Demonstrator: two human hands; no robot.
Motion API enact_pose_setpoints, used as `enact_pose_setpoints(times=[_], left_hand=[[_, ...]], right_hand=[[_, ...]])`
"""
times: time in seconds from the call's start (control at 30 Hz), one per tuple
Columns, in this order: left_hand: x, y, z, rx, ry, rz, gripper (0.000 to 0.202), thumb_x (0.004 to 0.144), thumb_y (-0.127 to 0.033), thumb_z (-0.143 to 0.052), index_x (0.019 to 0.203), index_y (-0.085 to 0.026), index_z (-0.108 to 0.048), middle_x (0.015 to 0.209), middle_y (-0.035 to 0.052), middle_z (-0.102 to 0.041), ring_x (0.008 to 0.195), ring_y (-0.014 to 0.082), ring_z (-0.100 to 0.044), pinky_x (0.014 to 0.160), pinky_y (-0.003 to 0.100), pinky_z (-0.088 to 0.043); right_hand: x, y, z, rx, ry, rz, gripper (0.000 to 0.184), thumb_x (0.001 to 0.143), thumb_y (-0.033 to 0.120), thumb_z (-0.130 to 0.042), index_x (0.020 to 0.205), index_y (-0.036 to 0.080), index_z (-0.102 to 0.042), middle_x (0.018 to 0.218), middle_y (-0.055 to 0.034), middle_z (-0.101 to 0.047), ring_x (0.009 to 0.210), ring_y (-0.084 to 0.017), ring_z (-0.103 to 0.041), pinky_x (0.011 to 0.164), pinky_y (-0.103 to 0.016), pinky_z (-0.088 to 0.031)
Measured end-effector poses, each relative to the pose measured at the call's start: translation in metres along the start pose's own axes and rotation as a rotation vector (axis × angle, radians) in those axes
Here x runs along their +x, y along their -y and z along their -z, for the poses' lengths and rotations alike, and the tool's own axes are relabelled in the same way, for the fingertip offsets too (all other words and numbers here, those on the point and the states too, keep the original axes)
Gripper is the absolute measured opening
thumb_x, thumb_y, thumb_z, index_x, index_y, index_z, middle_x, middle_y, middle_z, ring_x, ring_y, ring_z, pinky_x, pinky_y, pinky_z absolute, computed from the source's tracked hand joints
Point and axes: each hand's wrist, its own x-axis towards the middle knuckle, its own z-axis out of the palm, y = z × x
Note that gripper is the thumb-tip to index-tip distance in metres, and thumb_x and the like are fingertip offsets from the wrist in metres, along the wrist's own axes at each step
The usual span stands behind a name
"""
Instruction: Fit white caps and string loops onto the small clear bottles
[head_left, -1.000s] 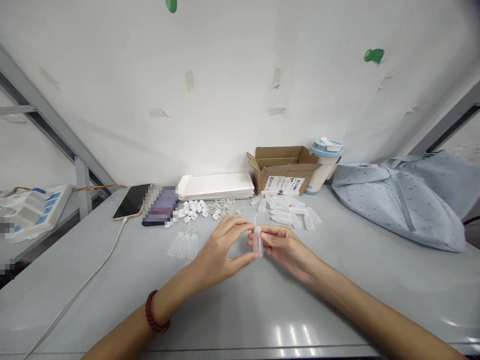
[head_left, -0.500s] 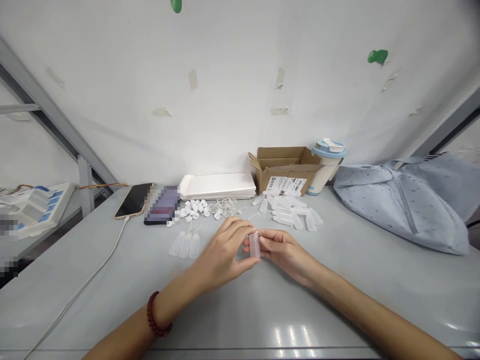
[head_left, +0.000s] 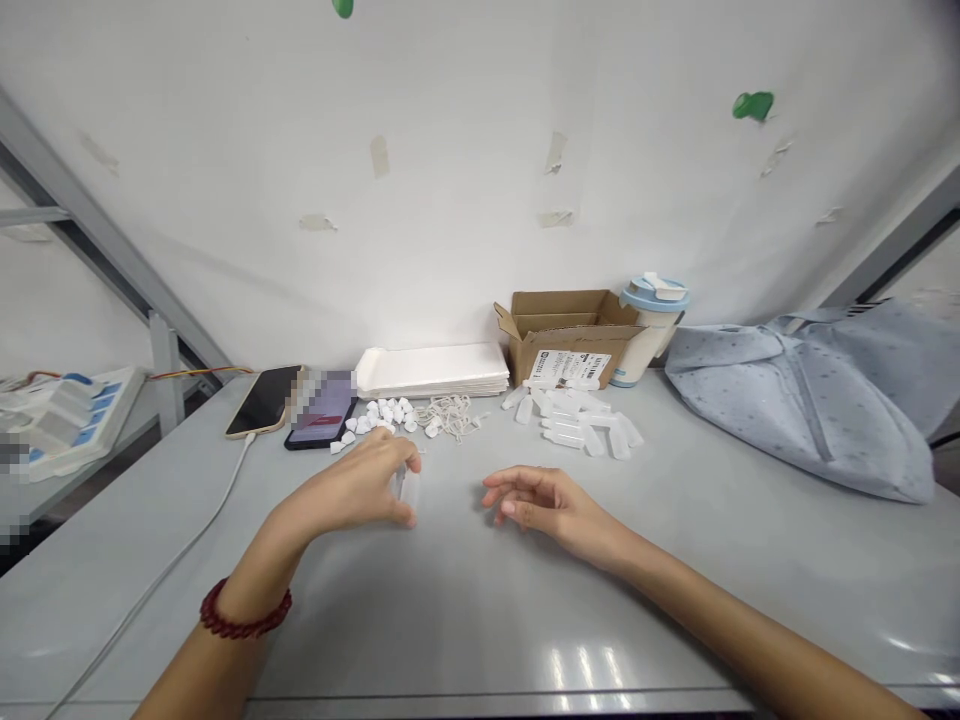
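Front edge: the glossy grey bench (head_left: 465, 620) ends in a straight rim under both forearms, parallel to the white wall (head_left: 450, 270) behind.
Room between hands: a strip of grey surface separates them, widening toward the front edge.
Right side room: more grey surface runs from the right forearm up to the pale blue patterned fabric bag (head_left: 787, 420).
Left hand: the bare left hand (head_left: 352, 485), above a dark red beaded bracelet (head_left: 244, 612), has its fingers clamped end to end on a small translucent plastic bottle (head_left: 409, 488), low over the bench; a second clear shape beside it is mostly hidden.
Right hand: the bare right hand (head_left: 559, 510) hovers with fingers loosely curled, thumb apart from them.
Caps: small white plastic caps (head_left: 390, 410) lie just beyond the left knuckles, closest obstacle there.
Loops: tangled pale thin loops (head_left: 450, 415) adjoin them.
Bottle heap: loose translucent bottles (head_left: 581, 418) lie beyond the right hand.
Back row: stacked white envelopes (head_left: 431, 372), an open brown cardboard box (head_left: 574, 350) and a cream cup with blue lid (head_left: 641, 345) line the wall.
Left edge: a gold-rimmed phone (head_left: 264, 402) and a dark-rimmed phone (head_left: 324, 420) lie side by side; a white cable (head_left: 187, 545) trails frontward, left of the left forearm.
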Motion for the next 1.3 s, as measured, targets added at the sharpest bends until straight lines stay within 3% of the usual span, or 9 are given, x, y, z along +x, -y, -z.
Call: enact_pose_setpoints(times=[0.43,0.63,0.83,0.93,1.07,1.2,1.3], left_hand=[[0.006,0.007,-0.003,0.03,0.029,0.048,0.047,0.053,-0.042,-0.066,0.095,-0.023,-0.054,0.093,0.0035,-0.049,0.085,0.0244,-0.05,0.069,0.03,-0.042],[0.004,0.009,-0.001,0.049,0.006,-0.006,0.043,0.054,-0.034,-0.066,0.095,-0.025,-0.057,0.087,0.0028,-0.052,0.083,0.0254,-0.051,0.066,0.029,-0.042],[0.005,0.005,0.001,-0.002,-0.034,-0.043,0.04,0.063,-0.049,-0.064,0.094,-0.024,-0.058,0.09,0.004,-0.055,0.088,0.026,-0.051,0.071,0.033,-0.044],[0.012,-0.001,-0.007,-0.039,-0.172,-0.076,0.035,0.076,-0.051,-0.053,0.095,-0.022,-0.057,0.095,0.0051,-0.057,0.098,0.0264,-0.049,0.079,0.036,-0.043],[0.029,-0.011,-0.023,-0.03,-0.33,-0.233,0.029,0.085,-0.04,-0.044,0.101,-0.019,-0.057,0.109,0.0076,-0.058,0.11,0.0262,-0.043,0.091,0.039,-0.038],[0.043,-0.02,-0.037,0.067,-0.348,-0.362,0.032,0.089,-0.03,-0.039,0.109,-0.014,-0.057,0.116,0.0098,-0.058,0.111,0.0262,-0.042,0.095,0.041,-0.035],[0.048,-0.023,-0.042,0.142,-0.318,-0.398,0.032,0.09,-0.029,-0.037,0.109,-0.015,-0.059,0.119,0.0097,-0.057,0.11,0.0273,-0.042,0.094,0.043,-0.035]], right_hand=[[0.004,-0.001,0.004,-0.066,-0.074,-0.008,0.027,0.077,0.038,-0.063,0.094,0.017,-0.063,0.094,-0.006,-0.066,0.074,-0.014,-0.06,0.073,-0.031,-0.045],[0.002,0.0,0.003,-0.088,-0.093,-0.004,0.027,0.077,0.039,-0.062,0.093,0.018,-0.063,0.095,-0.0067,-0.066,0.076,-0.015,-0.06,0.074,-0.033,-0.046],[0.005,0.001,0.011,-0.191,-0.141,0.017,0.023,0.079,0.036,-0.059,0.094,0.018,-0.062,0.094,-0.0064,-0.067,0.078,-0.017,-0.061,0.07,-0.032,-0.046],[0.007,0.001,0.019,-0.359,-0.223,0.054,0.022,0.082,0.033,-0.054,0.096,0.018,-0.062,0.094,-0.0065,-0.067,0.08,-0.018,-0.06,0.07,-0.032,-0.046],[0.015,-0.006,0.035,-0.754,-0.396,0.254,0.022,0.085,0.025,-0.045,0.099,0.018,-0.06,0.095,-0.0087,-0.063,0.085,-0.02,-0.058,0.068,-0.033,-0.046],[0.028,-0.018,0.047,-1.124,-0.452,0.406,0.028,0.087,0.017,-0.039,0.11,0.015,-0.055,0.108,-0.0143,-0.057,0.1,-0.024,-0.052,0.081,-0.038,-0.045],[0.036,-0.023,0.049,-1.429,-0.468,0.354,0.031,0.088,0.017,-0.04,0.116,0.015,-0.054,0.121,-0.0174,-0.052,0.114,-0.03,-0.043,0.088,-0.046,-0.04]])
